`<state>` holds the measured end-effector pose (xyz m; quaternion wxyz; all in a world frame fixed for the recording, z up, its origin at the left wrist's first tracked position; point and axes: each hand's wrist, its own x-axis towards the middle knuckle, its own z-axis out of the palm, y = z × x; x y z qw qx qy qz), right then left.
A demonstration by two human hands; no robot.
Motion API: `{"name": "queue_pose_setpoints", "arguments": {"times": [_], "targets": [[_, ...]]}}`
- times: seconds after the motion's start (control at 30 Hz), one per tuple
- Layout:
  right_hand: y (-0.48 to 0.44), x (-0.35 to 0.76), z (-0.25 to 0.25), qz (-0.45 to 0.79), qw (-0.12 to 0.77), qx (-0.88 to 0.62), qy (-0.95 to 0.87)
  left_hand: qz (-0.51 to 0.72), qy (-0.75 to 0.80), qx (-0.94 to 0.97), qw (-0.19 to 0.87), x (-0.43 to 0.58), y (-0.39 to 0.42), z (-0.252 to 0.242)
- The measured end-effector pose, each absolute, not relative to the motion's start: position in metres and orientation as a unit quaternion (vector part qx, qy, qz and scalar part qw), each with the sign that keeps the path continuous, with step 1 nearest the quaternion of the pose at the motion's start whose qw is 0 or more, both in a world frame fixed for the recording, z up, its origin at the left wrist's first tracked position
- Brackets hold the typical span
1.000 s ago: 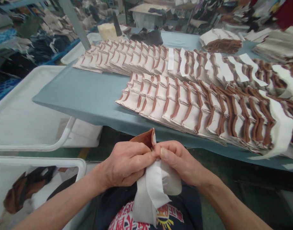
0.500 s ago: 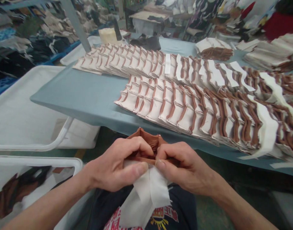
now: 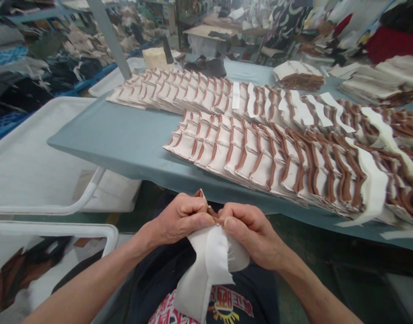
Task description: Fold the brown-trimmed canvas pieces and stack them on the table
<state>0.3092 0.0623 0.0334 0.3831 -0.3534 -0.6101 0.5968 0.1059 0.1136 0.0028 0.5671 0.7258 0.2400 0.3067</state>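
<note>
Between my two hands, in front of my lap, is a sewn fabric piece (image 3: 197, 288) with brown and off-white sides. My left hand (image 3: 184, 218) pinches its brown-edged top between thumb and curled fingers. Close beside it, my right hand (image 3: 247, 231) grips the same edge, thumb on the near side. A white strip (image 3: 218, 258) hangs down from the pinched edge over the off-white cloth. One brown corner (image 3: 200, 193) pokes up behind my left hand. The part inside my fingers is hidden.
Ahead stands a blue-grey covered table (image 3: 92, 135) with two long rows of similar brown and off-white pieces (image 3: 257, 153). Loose white strips (image 3: 371, 184) lie on them. White bins (image 3: 51, 225) stand at the left. A grey post (image 3: 110, 40) rises behind the table.
My hands have turned the piece. Its brown inside, open toward me before, is now mostly hidden, and more off-white cloth hangs below. My fingers have closed tighter on the edge.
</note>
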Motion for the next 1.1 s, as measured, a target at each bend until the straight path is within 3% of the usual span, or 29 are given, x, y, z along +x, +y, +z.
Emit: {"name": "queue_pose_setpoints", "arguments": {"times": [0.2, 0.57, 0.87, 1.1], "targets": [[0.067, 0.324, 0.059, 0.478, 0.304, -0.359, -0.742, 0.286, 0.220, 0.772, 0.524, 0.082, 0.112, 0.017], [0.071, 0.321, 0.082, 0.292, 0.286, -0.320, -0.855, 0.176, 0.174, 0.798, 0.550, 0.095, 0.123, 0.074], [0.063, 0.329, 0.068, 0.327, 0.310, -0.307, -0.838, 0.147, 0.163, 0.785, 0.579, 0.099, 0.105, 0.076], [0.075, 0.343, 0.020, 0.359, 0.326, -0.352, -0.800, 0.187, 0.202, 0.844, 0.460, 0.076, 0.102, 0.075]]}}
